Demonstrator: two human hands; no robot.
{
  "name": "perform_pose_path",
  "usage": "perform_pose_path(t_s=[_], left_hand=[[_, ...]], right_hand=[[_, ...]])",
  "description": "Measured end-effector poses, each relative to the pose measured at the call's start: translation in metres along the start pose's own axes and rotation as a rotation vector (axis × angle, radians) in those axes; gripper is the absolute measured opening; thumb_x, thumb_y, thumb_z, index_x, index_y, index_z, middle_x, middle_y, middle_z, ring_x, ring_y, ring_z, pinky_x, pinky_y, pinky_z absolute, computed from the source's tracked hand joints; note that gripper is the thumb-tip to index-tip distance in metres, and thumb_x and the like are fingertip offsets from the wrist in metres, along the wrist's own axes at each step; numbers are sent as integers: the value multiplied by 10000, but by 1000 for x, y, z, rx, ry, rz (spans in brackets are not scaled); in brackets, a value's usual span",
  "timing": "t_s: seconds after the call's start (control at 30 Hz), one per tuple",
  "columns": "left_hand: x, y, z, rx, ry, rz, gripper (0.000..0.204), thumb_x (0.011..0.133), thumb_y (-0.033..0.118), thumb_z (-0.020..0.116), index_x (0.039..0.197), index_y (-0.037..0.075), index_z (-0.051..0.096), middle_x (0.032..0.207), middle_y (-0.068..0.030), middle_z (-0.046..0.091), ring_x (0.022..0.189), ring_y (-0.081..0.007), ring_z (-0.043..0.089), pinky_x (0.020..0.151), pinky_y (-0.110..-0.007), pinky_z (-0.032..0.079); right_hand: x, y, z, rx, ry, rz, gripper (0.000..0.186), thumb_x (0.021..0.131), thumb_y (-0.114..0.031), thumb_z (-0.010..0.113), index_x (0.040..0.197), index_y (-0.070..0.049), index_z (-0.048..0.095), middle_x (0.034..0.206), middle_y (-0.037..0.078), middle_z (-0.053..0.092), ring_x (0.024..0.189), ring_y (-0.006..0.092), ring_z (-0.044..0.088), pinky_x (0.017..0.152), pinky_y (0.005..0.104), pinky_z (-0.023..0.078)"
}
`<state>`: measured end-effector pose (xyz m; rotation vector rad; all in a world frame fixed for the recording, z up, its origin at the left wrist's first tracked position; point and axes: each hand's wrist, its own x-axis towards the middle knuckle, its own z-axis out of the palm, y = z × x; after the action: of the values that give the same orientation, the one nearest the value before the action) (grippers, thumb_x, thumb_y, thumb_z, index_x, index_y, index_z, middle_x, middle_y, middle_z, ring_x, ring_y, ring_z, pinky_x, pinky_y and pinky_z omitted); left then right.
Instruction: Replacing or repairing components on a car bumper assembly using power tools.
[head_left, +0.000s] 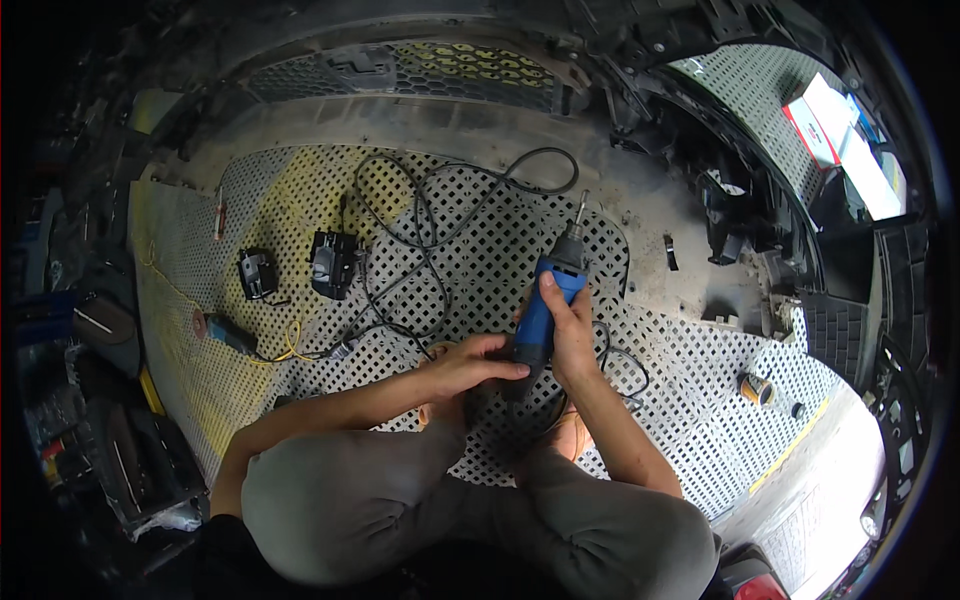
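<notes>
We look down on a person in grey trousers (335, 495), bent over perforated floor matting (690, 400), with a blue power tool (538, 318) held above it, well in from the matting's left and right edges. The right hand (570, 330) is wrapped round the tool's body, thumb along the top; the metal tip (583, 206) slants away toward the far edge. We see the left hand (468, 366) loosely spread, thumb and forefinger parted, a fingertip at the tool's dark rear end; we cannot tell whether it bears any weight. A black cable (430, 245) loops across the matting to the left of the tool. Farther toward the left edge, we find two black parts (333, 265) side by side but apart, and a grinder (228, 334) with a yellow cord (294, 342). By the matting's right edge, a small can (757, 389) lies near a dark cap (797, 410). Along the far edge, a large dusty panel (460, 120) with a honeycomb grille (400, 76) curves round the scene.
</notes>
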<state>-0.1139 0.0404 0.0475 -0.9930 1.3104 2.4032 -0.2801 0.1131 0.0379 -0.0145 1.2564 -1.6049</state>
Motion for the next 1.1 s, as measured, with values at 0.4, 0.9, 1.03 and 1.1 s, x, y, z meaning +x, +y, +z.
perform_pose_path(t_s=[0.4, 0.9, 1.03, 1.1], left_hand=[[41, -52, -11, 599, 159, 75, 827, 790, 460, 872, 1274, -98, 501, 1134, -240, 670, 1084, -330, 682, 919, -374, 529], [4, -20, -64, 675, 488, 364, 391, 918, 417, 728, 1075, 64, 671, 928, -155, 721, 860, -347, 713, 741, -479, 555], [-59, 1, -144, 811, 1359, 458, 396, 921, 361, 745, 1197, 87, 674, 1123, -125, 715, 953, -317, 723, 824, -431, 588], [-96, 3, -210, 692, 1726, 340, 474, 873, 342, 787, 1212, 43, 643, 1145, -181, 675, 1084, -351, 669, 945, -460, 537]], right_hand=[[20, 61, -21, -224, 133, 28, 527, 956, -280, 784, 1298, -56, 451, 1116, 76, 601, 963, 173, 609, 860, 330, 523], [79, 88, -53, -1076, 231, -270, 753, 739, -445, 923, 1086, 129, 582, 992, 241, 677, 885, 323, 679, 845, 402, 550], [81, 86, -51, -1140, 257, -263, 752, 751, -454, 924, 1079, 122, 570, 1012, 250, 672, 869, 323, 678, 837, 416, 549], [74, 84, -51, -1140, 252, -231, 778, 762, -459, 919, 1114, 122, 541, 1032, 252, 668, 896, 304, 675, 860, 405, 543]])
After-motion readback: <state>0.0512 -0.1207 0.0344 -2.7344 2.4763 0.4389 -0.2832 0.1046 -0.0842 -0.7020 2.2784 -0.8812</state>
